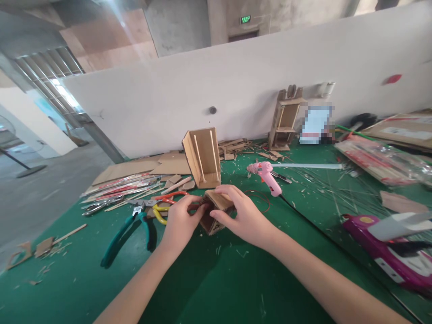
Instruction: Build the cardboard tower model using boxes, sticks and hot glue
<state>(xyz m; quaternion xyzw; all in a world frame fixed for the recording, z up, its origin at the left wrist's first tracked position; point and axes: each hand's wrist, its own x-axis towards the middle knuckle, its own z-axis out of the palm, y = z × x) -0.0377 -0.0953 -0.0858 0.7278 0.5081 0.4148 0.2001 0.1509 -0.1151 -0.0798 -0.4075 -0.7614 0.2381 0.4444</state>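
A small open cardboard box (pixel 216 202) is held between both hands low over the green table. My left hand (pixel 184 220) grips its left side, with the fingertips at the opening. My right hand (pixel 241 213) wraps round the right side, fingers over the top and thumb by the opening. Just behind stands a taller cardboard box (pixel 204 157) with two thin wooden sticks upright inside it. To the left lie teal-handled pliers (pixel 138 225) and scissors (pixel 165 202) with orange and yellow handles, partly hidden by my left hand. The inside of the small box is dark.
A pink glue gun (pixel 266 175) with a long glue stick lies right of centre, its black cord trailing right. A cardboard tower (pixel 285 119) stands against the white wall (pixel 162 99). A purple power strip (pixel 384 252) sits at the right. Cardboard scraps (pixel 236 148) litter the green table (pixel 236 288).
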